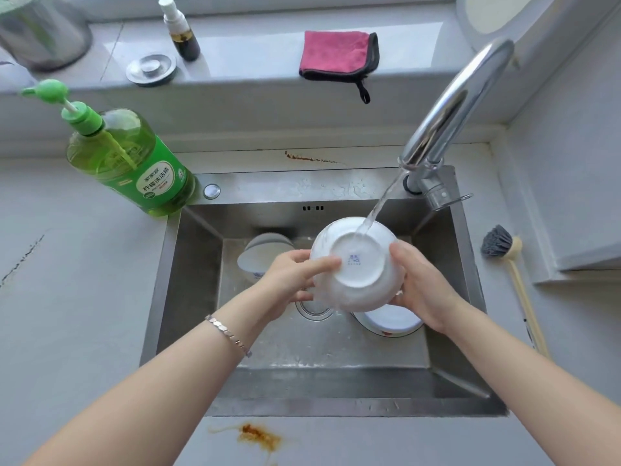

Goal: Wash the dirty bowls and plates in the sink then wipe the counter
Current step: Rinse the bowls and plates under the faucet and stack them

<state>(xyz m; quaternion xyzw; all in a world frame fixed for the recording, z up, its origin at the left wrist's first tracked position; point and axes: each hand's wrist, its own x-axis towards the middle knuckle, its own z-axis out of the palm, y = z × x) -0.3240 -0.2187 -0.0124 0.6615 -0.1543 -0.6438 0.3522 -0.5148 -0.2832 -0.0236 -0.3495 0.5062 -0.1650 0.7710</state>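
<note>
**You're mid-wash, with the wiping yet to come.**

The worktop looks unwiped. Over the sink, your left hand and right hand each grip the upturned white bowl under water from the tap. A plate and another bowl lie below, likely unwashed. An orange stain sits before the sink's front edge.

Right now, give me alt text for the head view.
The left hand and right hand hold an upturned white bowl under the running tap over a sink with a second bowl and plate. A dish soap bottle, pink cloth and brush sit nearby.
</note>
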